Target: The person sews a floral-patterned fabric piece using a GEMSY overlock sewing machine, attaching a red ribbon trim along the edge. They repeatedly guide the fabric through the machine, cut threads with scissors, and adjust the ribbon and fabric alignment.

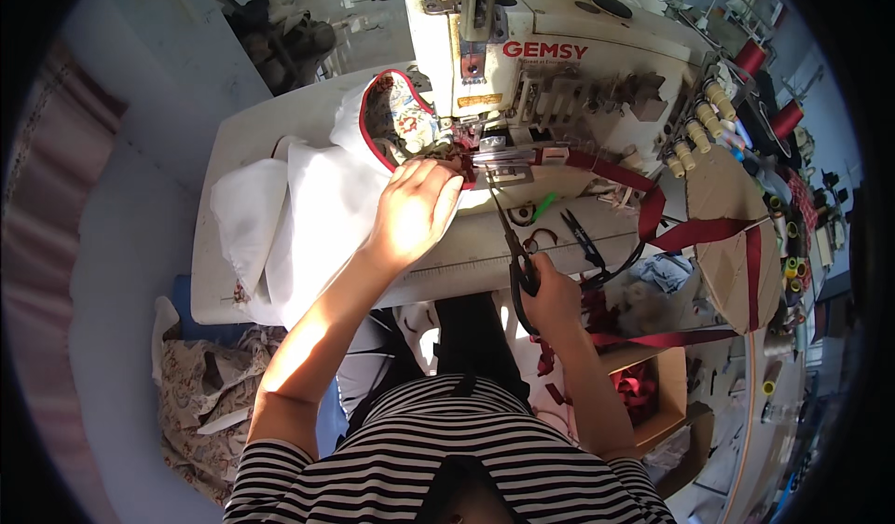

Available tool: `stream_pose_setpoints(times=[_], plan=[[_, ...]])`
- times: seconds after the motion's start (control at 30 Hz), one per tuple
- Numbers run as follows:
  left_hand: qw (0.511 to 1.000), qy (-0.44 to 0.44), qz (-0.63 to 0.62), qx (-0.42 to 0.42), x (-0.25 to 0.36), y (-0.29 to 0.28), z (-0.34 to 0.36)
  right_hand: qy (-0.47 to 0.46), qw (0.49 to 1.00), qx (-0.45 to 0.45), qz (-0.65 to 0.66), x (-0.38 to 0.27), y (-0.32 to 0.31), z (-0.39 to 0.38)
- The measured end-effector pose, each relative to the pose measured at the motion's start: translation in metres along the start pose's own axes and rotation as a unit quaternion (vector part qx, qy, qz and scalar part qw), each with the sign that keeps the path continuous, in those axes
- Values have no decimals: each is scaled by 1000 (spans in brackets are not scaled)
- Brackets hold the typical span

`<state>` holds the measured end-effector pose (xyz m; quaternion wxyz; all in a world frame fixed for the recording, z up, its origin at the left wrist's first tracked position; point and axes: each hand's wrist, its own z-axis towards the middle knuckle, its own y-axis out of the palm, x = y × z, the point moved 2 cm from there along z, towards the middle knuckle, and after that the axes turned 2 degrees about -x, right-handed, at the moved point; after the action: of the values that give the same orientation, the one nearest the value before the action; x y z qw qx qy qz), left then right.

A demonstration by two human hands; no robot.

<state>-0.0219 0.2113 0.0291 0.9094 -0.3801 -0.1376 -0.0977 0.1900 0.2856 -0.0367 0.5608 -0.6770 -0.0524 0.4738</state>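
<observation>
My left hand [417,209] lies on a white fabric piece [317,216] by the sewing machine's needle area. Its fingers are close together, gripping the cloth beside the red-bound edge; the fingertips are partly hidden. That red binding [364,128] curves around an opening with floral cloth [399,118] inside. In my right hand [552,302] is a pair of black scissors [512,235], fingers closed around the handles. Their blades point away from me, with the tips near the presser foot area. Dark red tape [611,170] runs from the right into the metal binding guide [508,158].
The white sewing machine [597,67] stands across the far side of the table [233,151]. A second dark cutting tool [583,237] and a green strip [544,207] lie on the right. Thread cones [718,100], a cardboard disc [732,282] and a cardboard box [669,384] are farther right; floral cloth hangs lower left.
</observation>
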Motion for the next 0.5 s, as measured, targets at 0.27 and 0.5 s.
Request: stream_pose_setpoints(times=[0.27, 0.5], plan=[[997, -66, -11, 27, -50, 6, 34, 29, 989, -109, -95, -28, -19, 13], [955, -128, 122, -236, -68, 10, 66, -14, 987, -123, -101, -60, -10, 31]])
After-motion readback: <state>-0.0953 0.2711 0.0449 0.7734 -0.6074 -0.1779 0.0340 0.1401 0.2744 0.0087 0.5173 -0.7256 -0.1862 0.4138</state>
